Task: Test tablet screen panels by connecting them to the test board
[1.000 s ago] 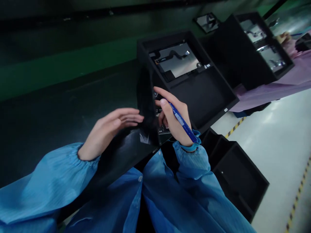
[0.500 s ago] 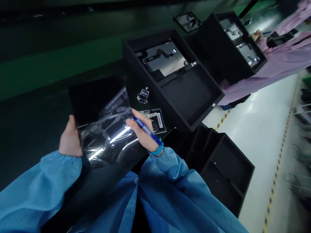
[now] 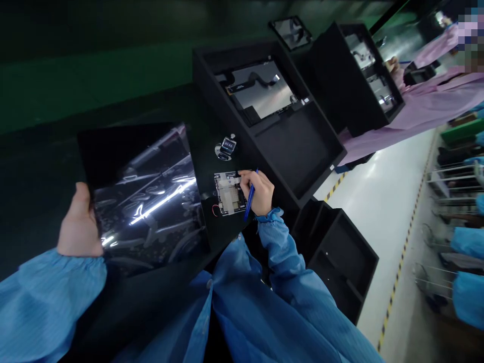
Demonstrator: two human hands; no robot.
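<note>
My left hand [image 3: 80,222] is closed on the left edge of a dark, glossy display panel [image 3: 151,201]. A clear film with wrinkles and bright reflections covers much of the panel. My right hand [image 3: 261,192] has a blue pen [image 3: 250,199] tucked in it, pointing down toward me. Its fingertips are at the upper right corner of a small circuit board [image 3: 230,194] with pale tape strips; whether they pinch the board I cannot tell. A thin red wire shows at the board's lower left. Just beyond it stands a small metallic device [image 3: 226,147] with a lit readout.
A black two-compartment tray [image 3: 298,146] holds a silver panel with a ribbon cable [image 3: 260,91]. Another black tray [image 3: 355,85] and a framed panel [image 3: 291,33] lie farther back. Below right is a black divided box [image 3: 346,257]. A person in pink sleeves [image 3: 412,111] works at right.
My right hand has left the panel and moved right to the circuit board, keeping the pen. The panel has shifted left and lies flatter, with my left hand. The board's visible face looks different.
</note>
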